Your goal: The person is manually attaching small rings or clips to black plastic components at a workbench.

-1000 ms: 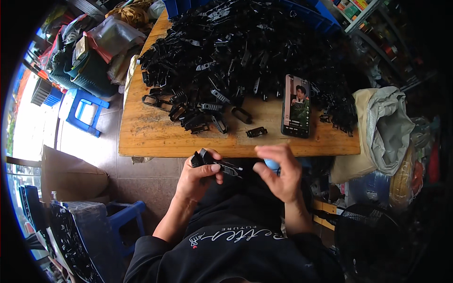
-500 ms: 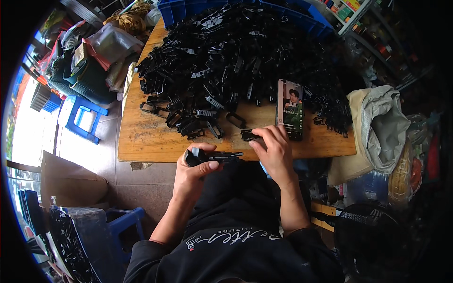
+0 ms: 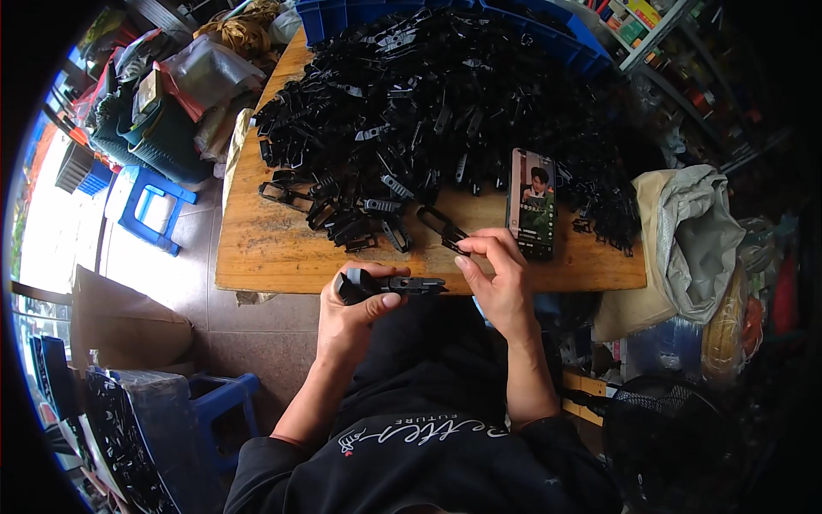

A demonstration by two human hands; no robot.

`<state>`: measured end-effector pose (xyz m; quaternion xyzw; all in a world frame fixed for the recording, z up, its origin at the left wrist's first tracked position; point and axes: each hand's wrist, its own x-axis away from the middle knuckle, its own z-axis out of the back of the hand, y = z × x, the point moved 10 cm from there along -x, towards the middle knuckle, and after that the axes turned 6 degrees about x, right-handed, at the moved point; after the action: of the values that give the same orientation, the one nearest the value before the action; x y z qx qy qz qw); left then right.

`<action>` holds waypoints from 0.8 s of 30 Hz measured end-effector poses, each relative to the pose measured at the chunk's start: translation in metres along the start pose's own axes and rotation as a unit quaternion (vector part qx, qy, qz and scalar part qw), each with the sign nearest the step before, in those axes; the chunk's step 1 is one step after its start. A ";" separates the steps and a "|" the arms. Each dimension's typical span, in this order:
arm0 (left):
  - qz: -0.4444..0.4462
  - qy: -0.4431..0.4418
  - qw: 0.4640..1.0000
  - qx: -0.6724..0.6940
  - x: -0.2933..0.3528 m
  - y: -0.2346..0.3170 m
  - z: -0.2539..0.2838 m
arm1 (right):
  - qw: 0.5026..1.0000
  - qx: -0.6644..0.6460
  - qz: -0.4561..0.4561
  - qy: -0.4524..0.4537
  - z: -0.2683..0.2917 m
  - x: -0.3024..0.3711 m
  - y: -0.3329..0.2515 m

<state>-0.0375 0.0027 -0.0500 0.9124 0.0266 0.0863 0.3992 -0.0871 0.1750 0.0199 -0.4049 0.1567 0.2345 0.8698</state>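
My left hand [image 3: 342, 321], just off the table's front edge, is closed around a long, narrow black plastic part [image 3: 417, 285]. The part points right, past the fingertips. A bulkier black-and-grey piece [image 3: 353, 284] sits in the same grip, between thumb and fingers; whether the two are joined I cannot tell. Over the front of the table, my right hand [image 3: 501, 278] pinches a slim black plastic piece [image 3: 454, 243] with thumb and fingers. Its far end meets or overlaps a black loop-shaped frame [image 3: 430, 218] on the wood; contact is unclear.
A large heap of black plastic parts [image 3: 385, 111] covers most of the wooden table [image 3: 282, 265]. A phone [image 3: 533, 201] with a lit screen lies right of centre. Blue crates [image 3: 565, 38] stand behind, an open sack [image 3: 693, 231] at right, a blue stool [image 3: 154, 210] at left.
The piece in my right hand has turned from lying nearly level to a slant. The long part in my left hand has rolled slightly and shows another side.
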 end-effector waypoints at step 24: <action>0.019 -0.008 0.999 -0.044 0.003 -0.007 -0.003 | 0.994 0.019 -0.054 0.096 0.017 0.002 0.019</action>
<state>-0.0353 0.0093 -0.0527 0.8951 0.0024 0.0875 0.4372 -0.0947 0.1993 0.0172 -0.4165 0.2215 0.1443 0.8699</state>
